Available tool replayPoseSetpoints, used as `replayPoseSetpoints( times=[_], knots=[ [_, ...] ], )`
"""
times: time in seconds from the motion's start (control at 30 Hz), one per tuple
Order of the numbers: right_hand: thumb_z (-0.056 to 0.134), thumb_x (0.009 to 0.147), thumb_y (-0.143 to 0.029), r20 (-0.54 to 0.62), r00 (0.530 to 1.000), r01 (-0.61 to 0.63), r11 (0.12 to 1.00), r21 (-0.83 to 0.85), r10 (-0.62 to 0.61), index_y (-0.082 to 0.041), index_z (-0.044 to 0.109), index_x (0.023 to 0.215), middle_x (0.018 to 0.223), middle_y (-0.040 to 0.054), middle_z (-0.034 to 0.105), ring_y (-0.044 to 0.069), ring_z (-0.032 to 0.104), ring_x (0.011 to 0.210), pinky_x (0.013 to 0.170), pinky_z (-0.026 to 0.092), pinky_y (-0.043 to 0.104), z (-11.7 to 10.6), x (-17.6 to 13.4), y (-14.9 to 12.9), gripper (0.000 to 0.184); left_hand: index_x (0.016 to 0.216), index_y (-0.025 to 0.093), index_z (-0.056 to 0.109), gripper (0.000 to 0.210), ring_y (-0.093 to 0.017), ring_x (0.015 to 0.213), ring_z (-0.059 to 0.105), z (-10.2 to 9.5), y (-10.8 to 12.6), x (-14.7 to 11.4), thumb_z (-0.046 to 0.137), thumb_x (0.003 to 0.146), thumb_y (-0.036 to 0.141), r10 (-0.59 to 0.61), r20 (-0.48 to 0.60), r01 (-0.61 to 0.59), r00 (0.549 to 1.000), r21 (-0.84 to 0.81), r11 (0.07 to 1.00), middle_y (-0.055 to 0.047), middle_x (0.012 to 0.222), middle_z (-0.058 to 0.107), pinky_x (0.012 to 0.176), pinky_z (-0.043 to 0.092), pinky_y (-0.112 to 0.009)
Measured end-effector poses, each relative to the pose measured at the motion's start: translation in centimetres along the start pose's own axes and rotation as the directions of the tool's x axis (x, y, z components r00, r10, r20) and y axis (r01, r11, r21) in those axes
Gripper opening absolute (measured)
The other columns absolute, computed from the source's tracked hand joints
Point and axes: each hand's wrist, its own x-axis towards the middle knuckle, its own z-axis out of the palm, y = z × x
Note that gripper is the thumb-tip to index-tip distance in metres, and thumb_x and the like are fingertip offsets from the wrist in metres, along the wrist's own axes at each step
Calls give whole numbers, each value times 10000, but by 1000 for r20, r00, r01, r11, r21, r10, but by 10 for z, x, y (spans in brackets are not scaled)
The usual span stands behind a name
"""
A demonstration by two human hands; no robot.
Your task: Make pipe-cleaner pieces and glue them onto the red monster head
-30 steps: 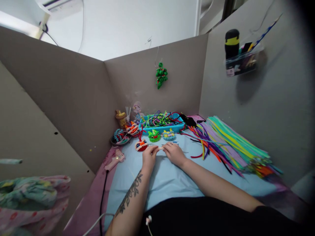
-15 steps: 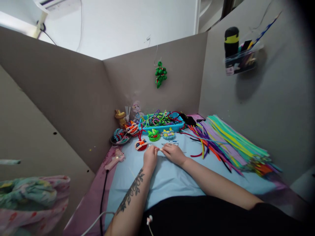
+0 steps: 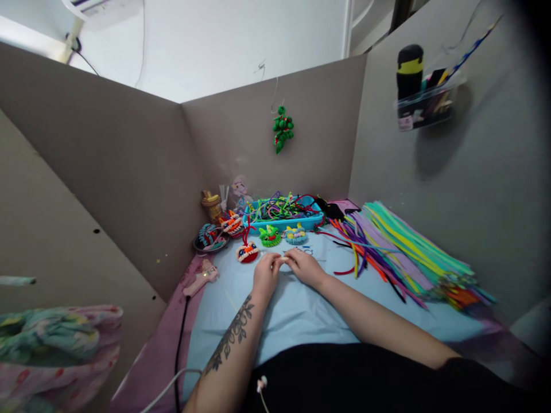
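Note:
Over the light blue table cover, my left hand and my right hand meet with their fingertips close together. Pinched between them is a small pale, cream-coloured piece, mostly covered by the fingers and too small to name. Both hands are closed on it. Just beyond the fingers lie three fuzzy animal-face ornaments: a red, white and orange one, a green one and a light blue and yellow one.
A blue tray of tangled pipe-cleaner pieces stands behind. Bundled pipe cleaners cover the right side. A pink glue gun with a black cord and a bowl sit left. Grey panels surround the table; a clear box hangs right.
My fingertips have shifted slightly around the small pale piece, which shows a little more between them. The view has moved marginally; other things lie as before.

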Motion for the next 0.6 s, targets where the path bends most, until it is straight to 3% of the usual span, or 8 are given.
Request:
replayPoseSetpoints(
  times=[0.1,0.27,0.6],
  knots=[
    [449,923,-229,-5,1000,-21,1000,11,21,-186,599,871,788,25,613,155,570,720,636,394,249,0,0,3,164,1035,179,601,197,-166,840,610,-1,-1,0,527,853,193,11,-25,-11,1000,0,1000,-77,975,660,769,482,-297],
    [477,912,-230,19,1000,23,999,44,-24,-199,637,842,767,23,642,157,582,740,675,404,255,-3,2,5,178,883,186,653,148,-175,825,622,-5,-2,-1,512,875,231,43,-28,-42,999,25,999,-63,866,680,784,485,-310],
    [451,928,-211,31,996,88,996,32,-89,-187,633,852,786,37,663,160,595,770,700,423,261,-3,2,3,199,898,192,669,158,-178,831,645,-3,2,-3,519,872,232,44,-4,-43,999,89,995,-66,893,709,789,485,-303]
  ],
)
